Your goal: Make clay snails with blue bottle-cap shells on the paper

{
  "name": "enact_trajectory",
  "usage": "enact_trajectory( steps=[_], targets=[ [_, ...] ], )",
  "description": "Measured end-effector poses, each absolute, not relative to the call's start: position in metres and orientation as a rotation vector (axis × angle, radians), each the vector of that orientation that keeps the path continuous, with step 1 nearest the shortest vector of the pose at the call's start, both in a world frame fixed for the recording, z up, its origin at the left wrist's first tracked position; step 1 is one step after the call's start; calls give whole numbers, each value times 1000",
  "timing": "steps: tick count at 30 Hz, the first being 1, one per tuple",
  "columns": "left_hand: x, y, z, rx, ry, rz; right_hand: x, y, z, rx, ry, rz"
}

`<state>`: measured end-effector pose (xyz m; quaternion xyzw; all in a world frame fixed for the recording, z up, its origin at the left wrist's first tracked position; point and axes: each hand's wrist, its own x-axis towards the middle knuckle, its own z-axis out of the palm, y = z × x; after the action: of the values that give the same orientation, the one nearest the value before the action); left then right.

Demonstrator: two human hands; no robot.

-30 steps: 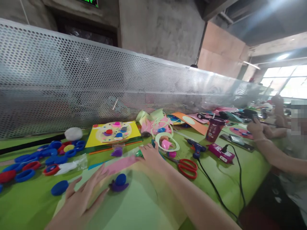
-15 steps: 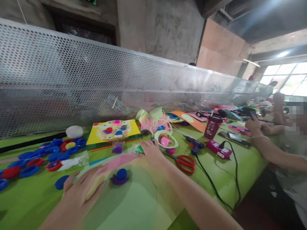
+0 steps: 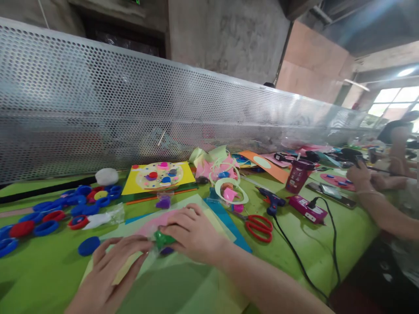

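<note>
Over the stacked paper sheets [image 3: 183,283], both hands meet at a small clear plastic bag [image 3: 163,239] with something green inside. My right hand [image 3: 199,231] grips the bag from the right, fingers bent over it. From the left, my left hand [image 3: 114,266] closes its thumb and fingertips on the bag's near end; the exact contact is partly hidden. Pale yellow paper [image 3: 127,267] shows in the gap between my left thumb and fingers. A dark purple piece [image 3: 166,251] peeks out under the bag. Pink paper [image 3: 149,226] lies just behind the hands.
Blue and red rings [image 3: 46,226] cover the left side. A yellow decorated card [image 3: 159,178] lies behind. Red-handled scissors [image 3: 259,227], a glue gun [image 3: 271,200], a purple power strip [image 3: 307,209] with a cable and a cup [image 3: 297,174] are right, near another person's arm [image 3: 379,205].
My right hand has come back and left from the far edge of the sheets with the green bag. My left hand's fingertips now meet it. The blue cap on the paper is now covered.
</note>
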<state>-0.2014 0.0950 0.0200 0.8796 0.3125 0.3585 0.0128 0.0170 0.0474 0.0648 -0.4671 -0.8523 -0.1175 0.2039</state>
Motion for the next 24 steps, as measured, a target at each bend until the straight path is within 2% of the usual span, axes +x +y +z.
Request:
enact_trajectory(
  steps=[5,16,24],
  targets=[
    [-201,103,19,2475,1304,1194,17,55,53,-1265,-2393,-408],
    [-206,114,17,2709,1106,1313,10,60,41,-1191,-2372,-543],
    [-207,124,6,2731,1081,1311,11,64,37,-953,-2179,-834]
  ],
)
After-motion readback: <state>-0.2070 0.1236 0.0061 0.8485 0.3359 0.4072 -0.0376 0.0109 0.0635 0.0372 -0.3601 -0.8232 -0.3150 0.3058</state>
